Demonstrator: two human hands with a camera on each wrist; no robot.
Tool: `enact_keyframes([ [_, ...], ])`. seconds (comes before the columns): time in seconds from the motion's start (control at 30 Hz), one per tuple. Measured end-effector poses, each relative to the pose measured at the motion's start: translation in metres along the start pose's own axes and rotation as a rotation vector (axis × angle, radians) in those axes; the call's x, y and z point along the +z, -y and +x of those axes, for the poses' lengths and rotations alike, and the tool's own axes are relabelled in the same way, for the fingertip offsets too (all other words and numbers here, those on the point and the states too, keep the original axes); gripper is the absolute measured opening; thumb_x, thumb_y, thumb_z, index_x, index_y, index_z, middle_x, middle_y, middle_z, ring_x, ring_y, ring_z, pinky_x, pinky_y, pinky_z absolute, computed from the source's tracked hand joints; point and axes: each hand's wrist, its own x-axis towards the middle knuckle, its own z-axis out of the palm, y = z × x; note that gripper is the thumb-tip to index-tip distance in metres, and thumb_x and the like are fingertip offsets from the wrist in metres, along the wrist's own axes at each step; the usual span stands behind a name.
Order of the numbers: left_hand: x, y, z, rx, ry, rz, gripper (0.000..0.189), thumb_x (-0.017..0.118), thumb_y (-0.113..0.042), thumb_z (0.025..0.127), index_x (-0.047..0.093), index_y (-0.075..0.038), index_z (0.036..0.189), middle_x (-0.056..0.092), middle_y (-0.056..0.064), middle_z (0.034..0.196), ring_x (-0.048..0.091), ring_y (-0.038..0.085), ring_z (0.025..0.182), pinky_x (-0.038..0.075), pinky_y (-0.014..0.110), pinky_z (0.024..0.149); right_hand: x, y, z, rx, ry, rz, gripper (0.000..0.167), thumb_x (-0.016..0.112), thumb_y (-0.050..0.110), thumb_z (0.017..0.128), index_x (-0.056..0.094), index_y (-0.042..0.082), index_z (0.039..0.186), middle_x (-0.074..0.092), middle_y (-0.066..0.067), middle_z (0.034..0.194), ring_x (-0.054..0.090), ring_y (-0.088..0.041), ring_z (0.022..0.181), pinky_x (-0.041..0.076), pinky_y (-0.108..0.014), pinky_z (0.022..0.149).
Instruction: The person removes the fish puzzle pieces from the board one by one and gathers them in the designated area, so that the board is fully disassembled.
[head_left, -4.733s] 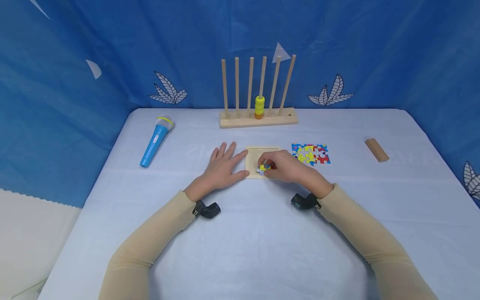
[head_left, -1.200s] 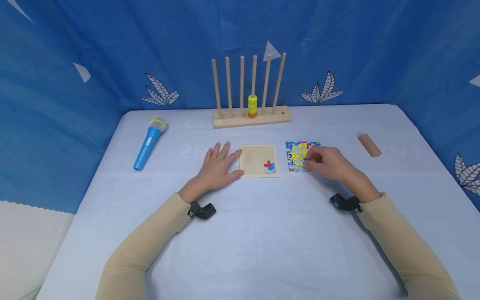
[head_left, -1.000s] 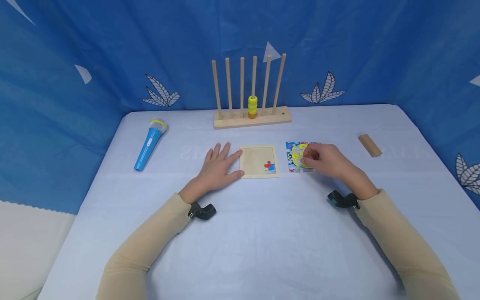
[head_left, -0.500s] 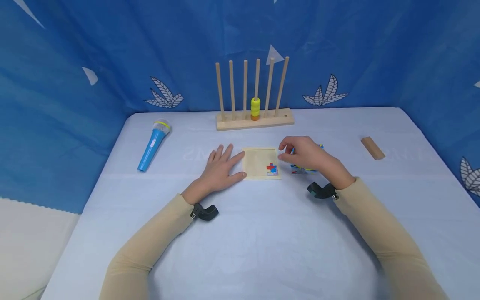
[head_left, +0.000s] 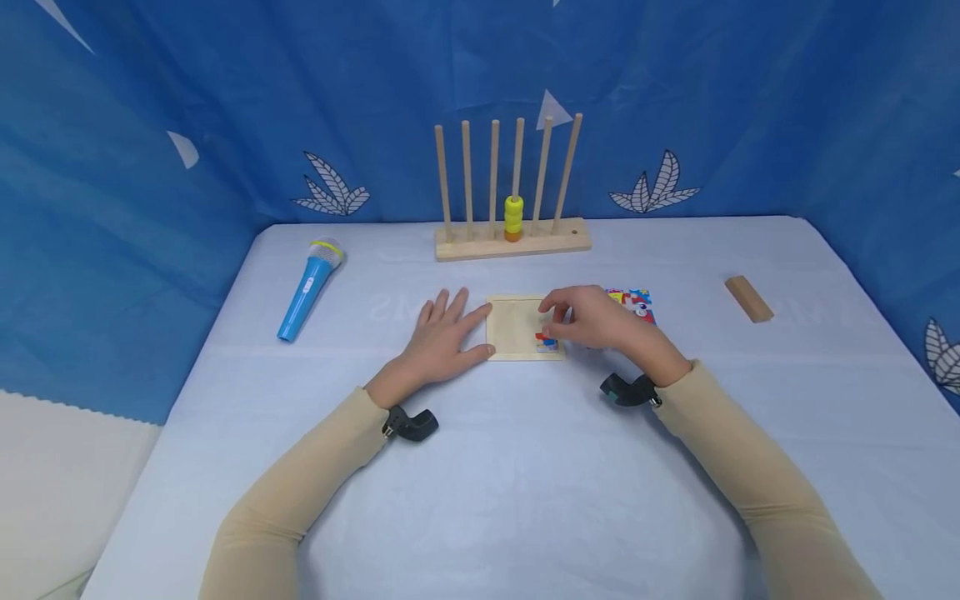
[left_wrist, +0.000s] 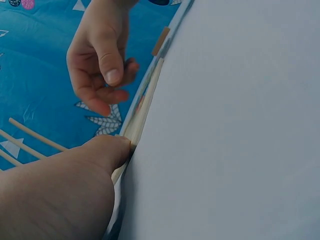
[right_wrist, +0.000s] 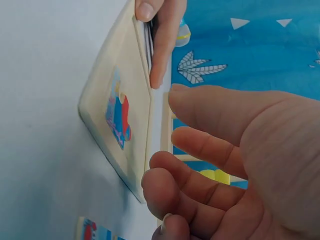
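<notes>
My left hand (head_left: 437,340) lies with its fingers spread on the tablecloth, thumb and index finger touching the left edge of a shallow square wooden puzzle tray (head_left: 512,327). In the tray's near right corner sits a red and blue jigsaw section (head_left: 546,344); the right wrist view shows this jigsaw section (right_wrist: 119,117) lying flat. Above the tray's right side hovers my right hand (head_left: 594,318), its fingers loosely bent and thumb apart from them. In both wrist views nothing shows between those fingers. More jigsaw pieces (head_left: 639,305) lie right of the tray, partly hidden by the right hand.
A wooden peg stand (head_left: 513,242) with several upright rods and yellow rings stands at the back. To the left lies a blue toy microphone (head_left: 307,292). A brown wooden block (head_left: 749,298) lies at the right. Blue cloth hangs behind the table.
The right hand held a jigsaw piece over the tray, went right to the loose pieces, then came back left over the tray. The jigsaw section now lies in its corner. The left hand stayed.
</notes>
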Motion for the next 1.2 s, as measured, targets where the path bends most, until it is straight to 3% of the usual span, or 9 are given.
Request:
enact_keyframes([
  [0.33, 0.0, 0.001, 0.001, -0.002, 0.002, -0.001, 0.073, 0.052, -0.056, 0.098, 0.033, -0.024, 0.161, 0.012, 0.019, 0.172, 0.0, 0.046, 0.159, 0.004, 0.066, 0.125, 0.008, 0.004, -0.003, -0.059, 0.05, -0.019, 0.038, 0.084, 0.011, 0.083, 0.075, 0.005, 0.119, 0.07, -0.009, 0.102, 0.055, -0.019, 0.083, 0.047, -0.029, 0.071],
  [0.53, 0.0, 0.001, 0.0, 0.005, -0.001, -0.008, 0.073, 0.052, -0.056, 0.098, 0.034, -0.023, 0.161, 0.013, 0.02, 0.171, 0.0, 0.047, 0.159, 0.004, 0.066, 0.125, 0.012, 0.006, -0.002, -0.036, 0.07, -0.063, 0.035, 0.084, 0.013, 0.083, 0.077, 0.006, 0.117, 0.068, -0.01, 0.103, 0.054, -0.02, 0.085, 0.046, -0.028, 0.072],
  [0.83, 0.0, 0.002, 0.0, 0.006, -0.002, -0.009, 0.073, 0.052, -0.055, 0.098, 0.034, -0.023, 0.161, 0.013, 0.02, 0.171, 0.0, 0.047, 0.158, 0.004, 0.066, 0.125, 0.013, 0.007, -0.001, -0.012, 0.075, -0.038, 0.031, 0.084, 0.01, 0.082, 0.076, 0.007, 0.111, 0.066, -0.007, 0.097, 0.055, -0.02, 0.083, 0.048, -0.027, 0.072],
  [1.2, 0.001, 0.003, 0.001, 0.003, -0.008, -0.003, 0.072, 0.052, -0.055, 0.098, 0.034, -0.023, 0.161, 0.014, 0.02, 0.171, 0.001, 0.046, 0.159, 0.005, 0.066, 0.125, 0.014, 0.01, -0.002, 0.015, 0.07, -0.025, 0.032, 0.085, 0.011, 0.081, 0.07, 0.011, 0.11, 0.067, -0.008, 0.102, 0.055, -0.021, 0.084, 0.05, -0.03, 0.075],
])
